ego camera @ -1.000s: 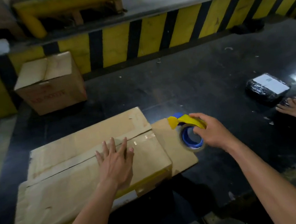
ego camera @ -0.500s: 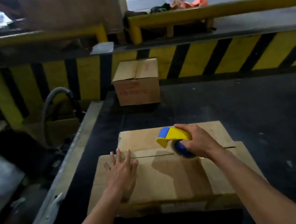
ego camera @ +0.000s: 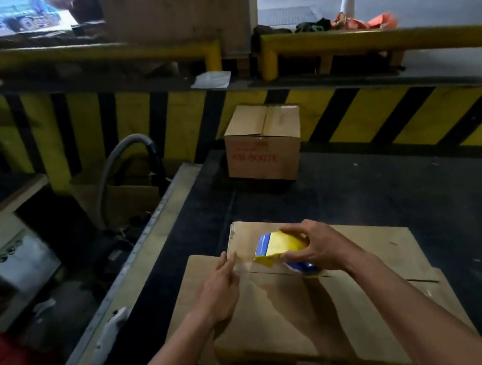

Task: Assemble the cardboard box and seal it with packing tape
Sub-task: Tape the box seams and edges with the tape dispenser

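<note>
A brown cardboard box (ego camera: 333, 313) lies in front of me on the black table, its top flaps folded shut with a seam running across. My right hand (ego camera: 319, 248) grips a yellow and blue tape dispenser (ego camera: 278, 247) held over the seam near the box's far left corner. My left hand (ego camera: 221, 283) sits at the box's left edge, fingers together, with their tips at a clear strip of tape that runs out from the dispenser. Whether the fingers pinch the tape or only press it is not visible.
A second, closed cardboard box (ego camera: 263, 144) with red print stands at the back of the black table (ego camera: 424, 191). A yellow and black striped barrier (ego camera: 379, 110) runs behind it. The table's metal edge (ego camera: 138, 261) is at the left, with a grey hose (ego camera: 122, 157) and clutter below.
The view swung left. My right hand carried the dispenser from off the box's right end to the seam's left end. My left hand went from flat on the lid to the left edge.
</note>
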